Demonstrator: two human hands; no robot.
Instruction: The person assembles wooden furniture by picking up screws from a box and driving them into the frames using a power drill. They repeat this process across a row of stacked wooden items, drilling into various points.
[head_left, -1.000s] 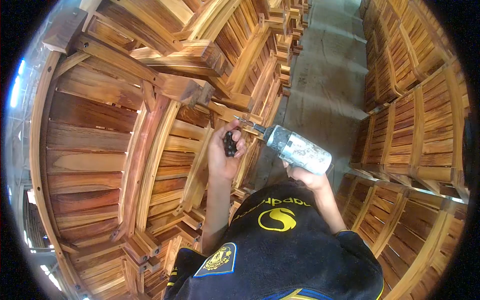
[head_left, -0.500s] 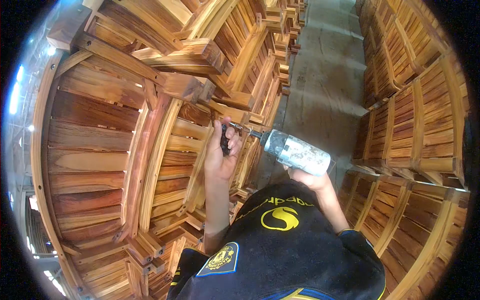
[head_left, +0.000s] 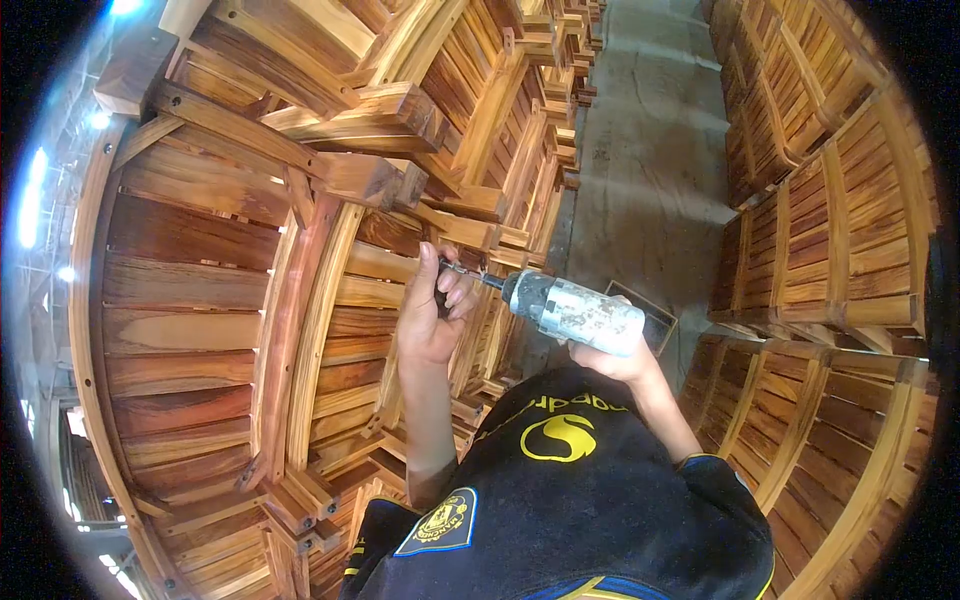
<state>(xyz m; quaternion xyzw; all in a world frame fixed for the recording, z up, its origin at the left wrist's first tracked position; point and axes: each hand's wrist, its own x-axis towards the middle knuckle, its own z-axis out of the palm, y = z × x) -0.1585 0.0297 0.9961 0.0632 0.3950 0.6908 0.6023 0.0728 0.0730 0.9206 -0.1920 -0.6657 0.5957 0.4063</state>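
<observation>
A worn white and grey cordless driver [head_left: 590,318] lies across the middle of the view, its bit pointing left. My right hand [head_left: 612,362] is wrapped around it from below. My left hand [head_left: 432,325] is raised with the fingers curled around a small dark object [head_left: 442,298], mostly hidden by the palm and fingers; I cannot tell what it is. The driver's bit [head_left: 490,281] reaches right to my left fingertips, where a small metallic piece [head_left: 458,268] shows. Behind that hand stands a slatted wooden furniture piece [head_left: 335,330] with a thick block-like post end [head_left: 365,178].
More slatted wooden pieces [head_left: 400,115] are stacked closely along the left and far side. Another row of slatted wood [head_left: 800,270] lines the right. Between them runs a grey concrete floor [head_left: 650,150], with a rectangular frame-like item [head_left: 660,318] on it behind the driver.
The driver has shifted left and slightly down, its bit now closer in at my left fingers. My left hand has moved a little left, its thumb more upright.
</observation>
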